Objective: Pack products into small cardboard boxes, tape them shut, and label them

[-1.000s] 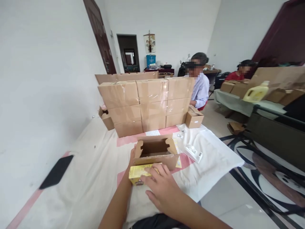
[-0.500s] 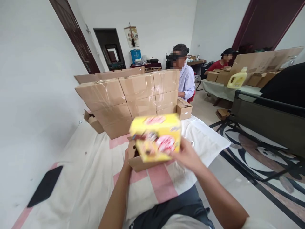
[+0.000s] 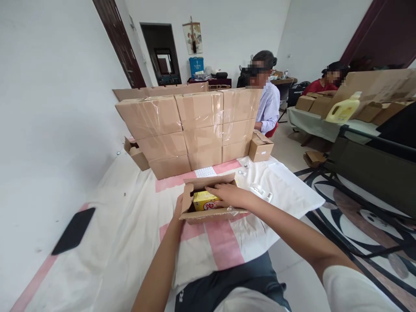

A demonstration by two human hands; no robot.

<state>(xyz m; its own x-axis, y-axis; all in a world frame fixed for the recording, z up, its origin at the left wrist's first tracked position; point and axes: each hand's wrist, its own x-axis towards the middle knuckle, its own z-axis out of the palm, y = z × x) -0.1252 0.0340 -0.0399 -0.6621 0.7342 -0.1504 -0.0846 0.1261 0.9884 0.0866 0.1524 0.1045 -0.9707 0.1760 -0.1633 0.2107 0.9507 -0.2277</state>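
Note:
An open cardboard box [image 3: 211, 215] sits on the cloth in front of me with its flaps up. Inside it lies a yellow printed box [image 3: 202, 201], partly covered by my right hand. My right hand [image 3: 227, 195] reaches into the cardboard box, its fingers stretched out flat over the top of the yellow box. At the left end, my left hand [image 3: 178, 209] grips the cardboard box's side; most of its fingers are hidden by the cardboard. A white tape dispenser [image 3: 261, 193] lies just right of the box.
Taped cardboard boxes [image 3: 203, 125] form a wall behind, with a small closed carton [image 3: 261, 147] at its right. A sticker sheet [image 3: 205, 172] lies before the wall. A black flat object [image 3: 74, 231] is at left. A person [image 3: 269, 104] sits beyond; another [image 3: 325, 84] sits farther right.
My right hand has lowered the yellow box into the cardboard box, and its fingers now lie over it. My left hand stays at the cardboard box's left end. The view has shifted slightly.

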